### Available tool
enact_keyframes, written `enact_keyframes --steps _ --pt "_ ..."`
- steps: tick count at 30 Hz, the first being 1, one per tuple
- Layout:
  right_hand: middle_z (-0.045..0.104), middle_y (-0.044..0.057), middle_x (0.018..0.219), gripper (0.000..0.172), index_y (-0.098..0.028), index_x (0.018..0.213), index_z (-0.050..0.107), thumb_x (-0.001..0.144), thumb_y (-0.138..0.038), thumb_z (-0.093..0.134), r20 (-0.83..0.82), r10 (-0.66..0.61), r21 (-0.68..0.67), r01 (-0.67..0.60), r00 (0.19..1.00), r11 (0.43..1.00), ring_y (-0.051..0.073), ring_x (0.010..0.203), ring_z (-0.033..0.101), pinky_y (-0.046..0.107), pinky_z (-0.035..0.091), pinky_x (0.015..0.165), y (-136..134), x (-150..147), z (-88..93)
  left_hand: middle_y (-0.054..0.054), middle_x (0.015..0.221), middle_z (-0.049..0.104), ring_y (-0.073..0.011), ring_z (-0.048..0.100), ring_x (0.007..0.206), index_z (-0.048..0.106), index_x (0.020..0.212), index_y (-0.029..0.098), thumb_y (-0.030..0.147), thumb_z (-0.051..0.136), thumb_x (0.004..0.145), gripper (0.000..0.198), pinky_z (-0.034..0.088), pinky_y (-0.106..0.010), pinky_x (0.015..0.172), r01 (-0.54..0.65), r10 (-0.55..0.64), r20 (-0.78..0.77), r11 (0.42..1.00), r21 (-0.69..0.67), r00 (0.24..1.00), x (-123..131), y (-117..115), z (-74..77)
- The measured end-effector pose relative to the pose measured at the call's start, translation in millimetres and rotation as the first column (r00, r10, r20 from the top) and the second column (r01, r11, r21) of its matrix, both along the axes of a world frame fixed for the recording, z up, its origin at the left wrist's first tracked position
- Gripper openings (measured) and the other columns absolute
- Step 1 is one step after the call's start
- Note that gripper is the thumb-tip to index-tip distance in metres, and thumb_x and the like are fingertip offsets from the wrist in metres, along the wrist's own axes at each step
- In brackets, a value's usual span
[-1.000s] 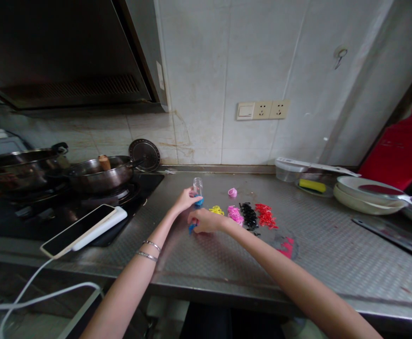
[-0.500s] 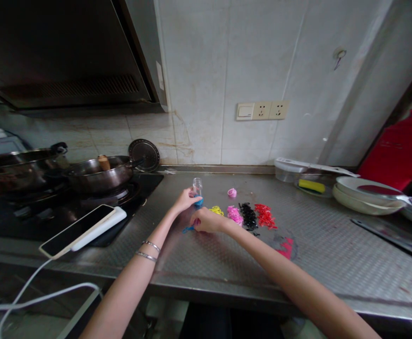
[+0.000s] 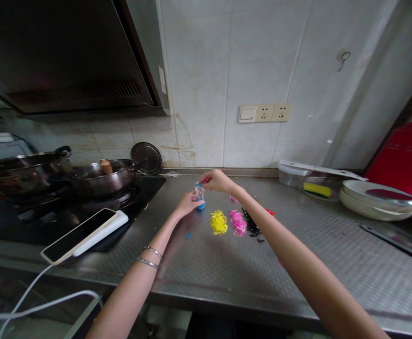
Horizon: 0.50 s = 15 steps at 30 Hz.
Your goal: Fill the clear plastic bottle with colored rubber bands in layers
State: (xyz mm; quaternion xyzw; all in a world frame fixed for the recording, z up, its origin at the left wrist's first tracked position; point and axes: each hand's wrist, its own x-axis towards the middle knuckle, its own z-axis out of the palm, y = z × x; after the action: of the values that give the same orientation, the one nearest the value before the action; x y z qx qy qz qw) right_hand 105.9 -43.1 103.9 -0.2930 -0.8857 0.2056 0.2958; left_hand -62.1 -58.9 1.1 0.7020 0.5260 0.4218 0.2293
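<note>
My left hand (image 3: 186,205) is closed around a small clear bottle (image 3: 199,192) standing upright on the steel counter, with blue rubber bands (image 3: 201,206) in its bottom. Over the bottle's mouth, my right hand (image 3: 217,181) pinches more blue bands (image 3: 199,184). One loose blue band (image 3: 188,235) lies on the counter nearer me. To the right sit piles of yellow bands (image 3: 218,222), pink bands (image 3: 238,222) and black bands (image 3: 251,223). My right forearm covers most of the red bands (image 3: 270,212). A pink cap-like ring (image 3: 233,198) shows partly behind the right wrist.
On the left, a phone (image 3: 81,234) with a white cable lies by the stove, where two pans stand, one a steel pan (image 3: 102,181). At the right are white bowls (image 3: 375,202), a yellow sponge (image 3: 317,189), a clear plastic container (image 3: 292,173) and a knife-like blade (image 3: 396,242).
My right hand has lifted blue bands off the counter and carried them up to the bottle's mouth, leaving one band behind. My left hand keeps holding the bottle.
</note>
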Motion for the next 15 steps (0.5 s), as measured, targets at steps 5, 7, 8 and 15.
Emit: enact_keyframes --steps 5,7,8,15 --pt "0.064 0.003 0.067 0.025 -0.009 0.084 0.068 0.063 -0.009 0.054 0.113 -0.084 0.034 0.081 0.990 0.996 0.005 0.046 0.050 0.015 0.037 0.044 17 -5 14.6 -0.008 0.082 0.065 -0.0169 0.060 0.072 0.058 0.098 0.012 0.030 0.066 0.062 0.041 0.045 -0.029 0.069 -0.004 0.004 0.010 1.000 -0.006 1.000 0 2 -2.7" --pt "0.064 0.003 0.065 0.026 -0.009 0.083 0.069 0.062 -0.007 0.054 0.188 -0.095 0.075 0.082 0.978 0.994 0.006 0.047 0.050 0.015 0.038 0.046 19 -7 17.6 -0.008 0.082 0.065 -0.0173 0.060 0.074 0.058 0.097 0.013 0.029 0.066 0.062 0.040 0.045 -0.029 0.070 0.008 -0.008 0.019 1.000 0.004 1.000 -1 3 -3.7" --pt "0.064 0.003 0.064 0.026 -0.009 0.083 0.069 0.062 -0.006 0.053 0.223 -0.090 0.093 0.070 0.971 0.993 0.006 0.048 0.051 0.016 0.038 0.048 19 -8 18.6 -0.008 0.082 0.066 -0.0176 0.060 0.075 0.058 0.097 0.013 0.029 0.066 0.062 0.039 0.045 -0.029 0.071 0.018 -0.018 0.024 1.000 0.011 1.000 -1 4 -4.1" --pt "0.068 0.005 0.078 0.031 -0.012 0.089 0.070 0.064 -0.005 0.053 0.336 -0.074 0.235 -0.007 0.939 0.972 0.011 0.066 0.058 0.018 0.040 0.061 21 -16 18.7 -0.007 0.084 0.066 -0.0180 0.061 0.078 0.058 0.096 0.013 0.026 0.066 0.063 0.036 0.046 -0.030 0.073 0.044 -0.044 0.027 0.999 0.025 0.999 0 2 -2.7"
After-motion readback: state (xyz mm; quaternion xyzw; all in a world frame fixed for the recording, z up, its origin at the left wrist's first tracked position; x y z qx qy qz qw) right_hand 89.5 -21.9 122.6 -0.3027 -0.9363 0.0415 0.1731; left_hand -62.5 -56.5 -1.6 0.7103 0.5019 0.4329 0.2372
